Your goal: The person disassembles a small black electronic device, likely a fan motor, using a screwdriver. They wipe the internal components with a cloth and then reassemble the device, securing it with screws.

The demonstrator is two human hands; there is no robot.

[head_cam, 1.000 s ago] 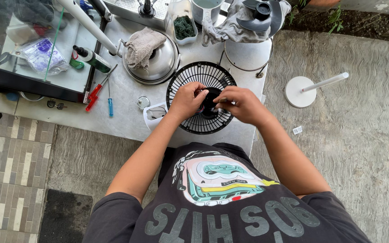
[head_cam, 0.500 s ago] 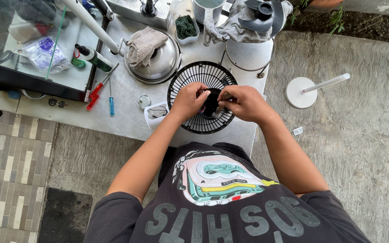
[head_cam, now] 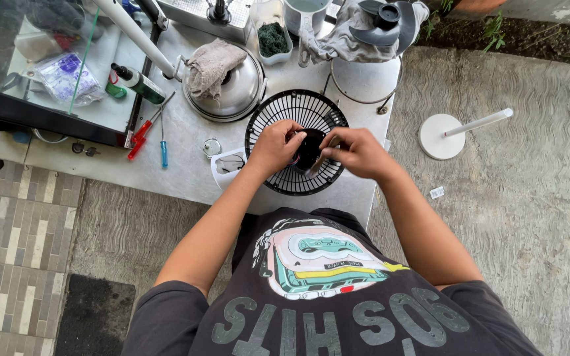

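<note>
While we compare the head view with the frames just before, these lines hold:
Change: our hands sit a little tighter on the dark hub [head_cam: 309,150] than a moment ago; the fan grille [head_cam: 296,142] has not shifted on the worktop [head_cam: 186,165].
Meaning: we judge the work remains at the centre piece, not yet freed.
Left hand [head_cam: 276,146]: fingers curled, gripping the hub's left side.
Right hand [head_cam: 357,150]: fingers pinched closed on the hub's right edge.
Fan grille: black, round, lying flat at the worktop's near edge, under both hands.
Around: red screwdriver [head_cam: 141,130] and blue screwdriver [head_cam: 163,146] lie well left; steel pot lid [head_cam: 232,89] with a rag [head_cam: 211,64] just behind the grille; white stand base [head_cam: 442,135] on the floor, right.
In the way: our own fingers hide most of the hub; a white cup [head_cam: 227,166] touches the grille's left rim.
</note>
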